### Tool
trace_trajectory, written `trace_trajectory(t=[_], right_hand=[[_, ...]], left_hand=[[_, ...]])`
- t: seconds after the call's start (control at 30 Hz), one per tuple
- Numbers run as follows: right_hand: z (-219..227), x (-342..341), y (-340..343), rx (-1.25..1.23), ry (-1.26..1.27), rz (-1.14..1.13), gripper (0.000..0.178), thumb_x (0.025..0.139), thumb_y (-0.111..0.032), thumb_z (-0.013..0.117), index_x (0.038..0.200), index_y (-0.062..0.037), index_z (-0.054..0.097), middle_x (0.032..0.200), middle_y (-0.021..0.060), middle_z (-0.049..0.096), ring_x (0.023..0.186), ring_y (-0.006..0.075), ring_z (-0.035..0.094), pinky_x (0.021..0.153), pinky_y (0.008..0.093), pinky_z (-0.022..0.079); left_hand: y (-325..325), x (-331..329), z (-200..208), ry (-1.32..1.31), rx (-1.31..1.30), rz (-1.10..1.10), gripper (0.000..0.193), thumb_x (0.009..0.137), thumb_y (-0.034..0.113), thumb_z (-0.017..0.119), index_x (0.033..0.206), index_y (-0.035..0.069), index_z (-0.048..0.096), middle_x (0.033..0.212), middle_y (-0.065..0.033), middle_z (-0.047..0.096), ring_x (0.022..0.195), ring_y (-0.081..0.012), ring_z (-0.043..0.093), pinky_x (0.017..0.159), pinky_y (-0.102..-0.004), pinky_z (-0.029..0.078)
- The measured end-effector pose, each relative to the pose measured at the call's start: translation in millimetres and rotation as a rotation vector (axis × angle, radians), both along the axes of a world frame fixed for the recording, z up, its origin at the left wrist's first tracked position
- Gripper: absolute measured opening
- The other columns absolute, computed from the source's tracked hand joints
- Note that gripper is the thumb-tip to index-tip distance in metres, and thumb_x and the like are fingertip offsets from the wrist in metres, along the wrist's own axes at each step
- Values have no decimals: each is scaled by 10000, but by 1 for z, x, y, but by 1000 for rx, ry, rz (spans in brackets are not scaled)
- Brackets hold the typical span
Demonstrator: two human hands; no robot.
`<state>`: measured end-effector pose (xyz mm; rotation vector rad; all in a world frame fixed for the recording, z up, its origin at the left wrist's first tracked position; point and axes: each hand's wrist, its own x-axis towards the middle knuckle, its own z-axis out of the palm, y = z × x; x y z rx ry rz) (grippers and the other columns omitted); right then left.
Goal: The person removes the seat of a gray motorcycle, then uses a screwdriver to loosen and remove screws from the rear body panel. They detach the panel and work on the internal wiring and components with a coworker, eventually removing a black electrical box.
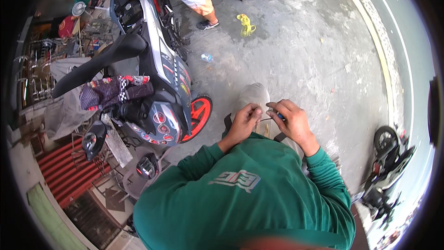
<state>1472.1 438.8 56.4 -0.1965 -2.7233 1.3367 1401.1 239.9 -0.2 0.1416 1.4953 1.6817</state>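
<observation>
Hands are seen from the head view raised together before the chest: a small blue-handled tool point(280, 116) is pinched in the right hand point(292, 124), its long axis lying toward the left hand point(244, 121), whose fingertips are pressed together on something too small to tell, a thin line spanning between them. No container is seen near either grip; a parked motorcycle point(159, 76) stands well to the left, beyond the left hand.

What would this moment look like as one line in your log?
left hand: pinches thin wire | right hand: grips small blue tool on it | motorcycle: parked to the left | floor: concrete
</observation>
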Motion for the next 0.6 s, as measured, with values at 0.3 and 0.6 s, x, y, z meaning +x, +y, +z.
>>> trace_trajectory(t=[0.3,0.6], right_hand=[[-74,-213,158,-20,26,261,201,899,-191,743,1090,-131,724,898,68,660,814,289,671,674,406,559],[-147,-430,300,-373,-522,32,242,956,-251,713,1059,-32,724,673,114,654,572,208,634,573,337,493]], left_hand=[[132,-169,-50,-38,-156,320,216,1085,220,543,1098,12,602,903,-32,621,793,-102,566,773,-264,482],[162,-360,-42,219,-409,387,275,1092,277,523,1155,28,620,881,-8,599,758,-75,538,721,-245,469]])
